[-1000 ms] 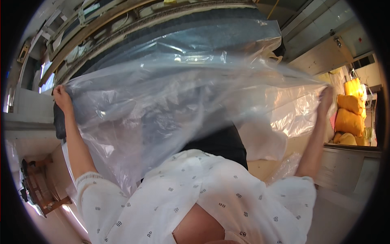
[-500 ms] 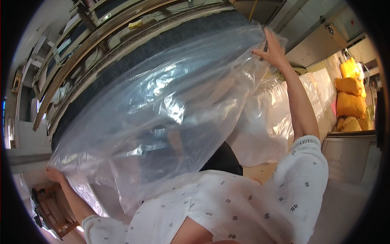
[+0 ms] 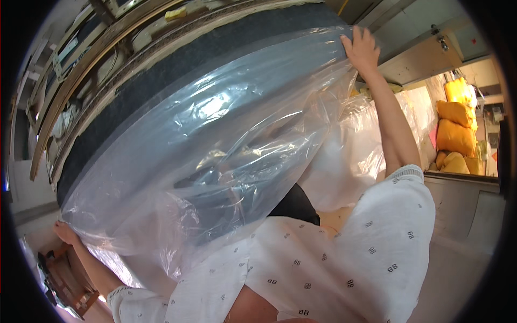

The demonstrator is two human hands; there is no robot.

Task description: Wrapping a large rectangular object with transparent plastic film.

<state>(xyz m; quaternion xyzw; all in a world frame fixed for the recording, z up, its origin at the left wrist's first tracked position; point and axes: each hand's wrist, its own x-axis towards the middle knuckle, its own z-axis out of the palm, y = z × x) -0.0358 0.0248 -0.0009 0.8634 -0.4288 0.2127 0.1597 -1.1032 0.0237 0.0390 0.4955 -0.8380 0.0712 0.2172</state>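
Fingers spread, the right hand (image 3: 363, 53) rests on the far corner of the clear plastic sheet (image 3: 202, 110), likely tensioning it across the dark worktop (image 3: 161, 81) against the left hand (image 3: 65, 232), whose grip is unclear.

Shows two bare hands: one left hand (image 3: 65, 232) and one right hand (image 3: 363, 53). Includes one large sheet of clear, glossy plastic film (image 3: 210, 134) and one long surface covered in dark blue-grey material (image 3: 156, 81). Counts one white shirt with small dark printed marks (image 3: 323, 264), with two short sleeves (image 3: 401, 199). Adds one small yellow piece (image 3: 175, 13), one brown wooden frame (image 3: 67, 282), one bright pink scrap (image 3: 433, 136), and at least three plump yellow bundles (image 3: 455, 137), too crowded lower down for an exact total.
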